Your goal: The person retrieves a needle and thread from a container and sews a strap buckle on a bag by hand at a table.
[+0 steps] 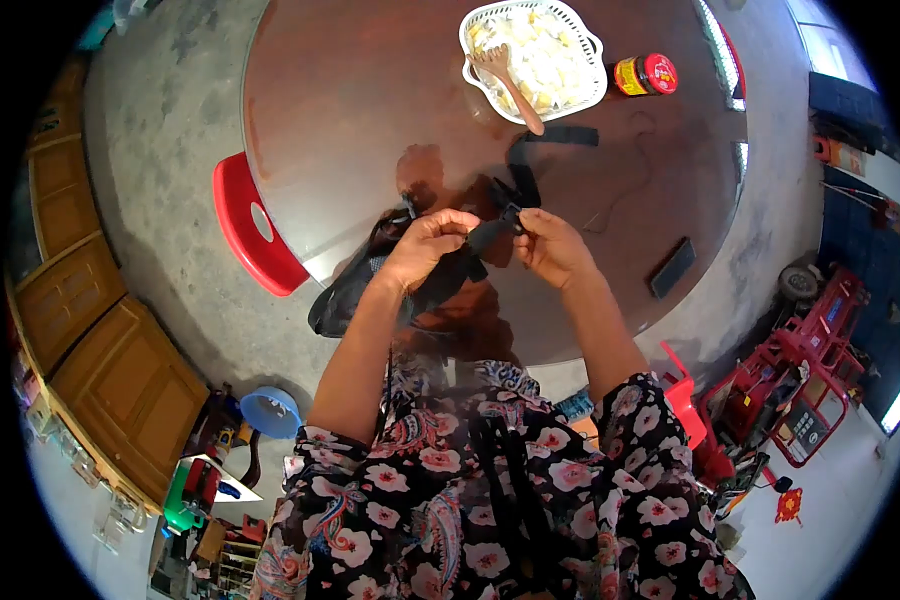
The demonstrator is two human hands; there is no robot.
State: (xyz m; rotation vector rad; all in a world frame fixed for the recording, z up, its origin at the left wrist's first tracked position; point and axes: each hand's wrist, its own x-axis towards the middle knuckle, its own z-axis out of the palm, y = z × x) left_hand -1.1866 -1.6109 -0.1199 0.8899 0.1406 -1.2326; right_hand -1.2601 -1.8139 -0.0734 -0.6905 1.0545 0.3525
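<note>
Both hands are over the near part of a round brown table, working on a black strap (489, 236). My left hand (425, 245) pinches the strap from the left. On the other side my right hand (555, 247) has thumb and fingers closed at a small black buckle (510, 215) on the strap. A loose length of black webbing (523, 180) runs from there across the tabletop, bending to the right. Beneath and beside my left hand lies a black mesh bag (345, 300), partly hidden by my forearm.
On the table (320, 110) stand a white basket (465, 75) of pale wrapped pieces with a wooden fork (515, 90), and a red-lidded jar (645, 75). A dark phone (673, 268) lies near the right edge. Red chair (250, 225) at left; red three-wheeler (805, 340) at right.
</note>
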